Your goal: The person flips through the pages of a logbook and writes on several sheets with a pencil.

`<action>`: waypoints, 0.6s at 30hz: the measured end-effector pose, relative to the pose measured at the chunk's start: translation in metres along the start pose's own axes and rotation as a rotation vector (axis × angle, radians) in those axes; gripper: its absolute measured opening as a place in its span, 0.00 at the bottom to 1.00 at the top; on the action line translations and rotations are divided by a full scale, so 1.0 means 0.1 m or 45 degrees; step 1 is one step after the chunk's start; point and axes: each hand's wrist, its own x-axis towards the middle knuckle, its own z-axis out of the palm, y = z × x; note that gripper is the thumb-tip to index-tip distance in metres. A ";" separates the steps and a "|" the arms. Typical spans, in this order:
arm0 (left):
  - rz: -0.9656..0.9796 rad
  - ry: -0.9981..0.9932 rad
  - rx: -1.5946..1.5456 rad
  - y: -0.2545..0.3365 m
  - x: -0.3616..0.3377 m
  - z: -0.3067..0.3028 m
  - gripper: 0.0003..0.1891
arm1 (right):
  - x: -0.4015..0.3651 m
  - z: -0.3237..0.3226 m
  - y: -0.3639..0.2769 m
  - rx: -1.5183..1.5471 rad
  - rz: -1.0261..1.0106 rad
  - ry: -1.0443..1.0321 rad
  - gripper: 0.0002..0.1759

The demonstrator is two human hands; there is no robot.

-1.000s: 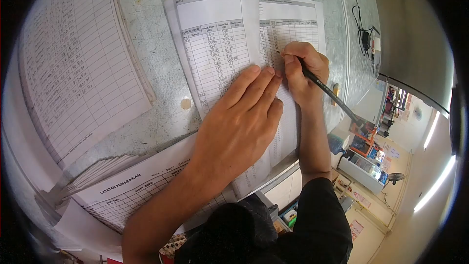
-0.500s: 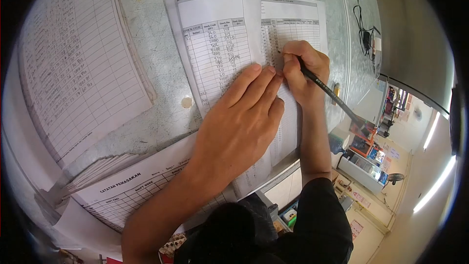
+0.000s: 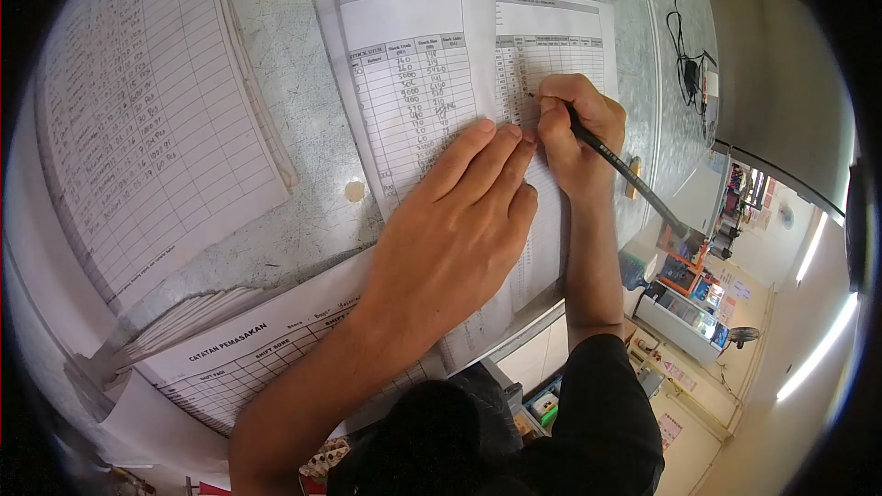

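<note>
My left hand (image 3: 459, 220) lies spread on a filled-in stock sheet (image 3: 404, 9), its fingertips by the sheet's right edge and near my other hand. My right hand (image 3: 579, 138) is closed round a dark pencil (image 3: 625, 167). The pencil's tip is on or just above a second printed table sheet (image 3: 551, 14), which lies partly under the first one; contact cannot be made out. Handwritten numbers fill columns of the first sheet.
A large handwritten sheet (image 3: 165, 129) lies at the left of the metal table (image 3: 303, 142). A form headed "Catatan Pemasakan" (image 3: 211, 367) is under my left forearm. At the right are a black cable (image 3: 684, 60), a small yellowish object (image 3: 634, 176) and a fan (image 3: 742, 336).
My right hand and the pencil have shifted very slightly right, the pencil's upper end tilting a little. The papers appear a few pixels further right. My left hand keeps its place on the sheet.
</note>
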 end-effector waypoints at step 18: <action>0.037 -0.016 0.014 0.02 -0.02 0.01 0.09 | -0.07 0.03 0.05 0.078 -0.089 0.104 0.05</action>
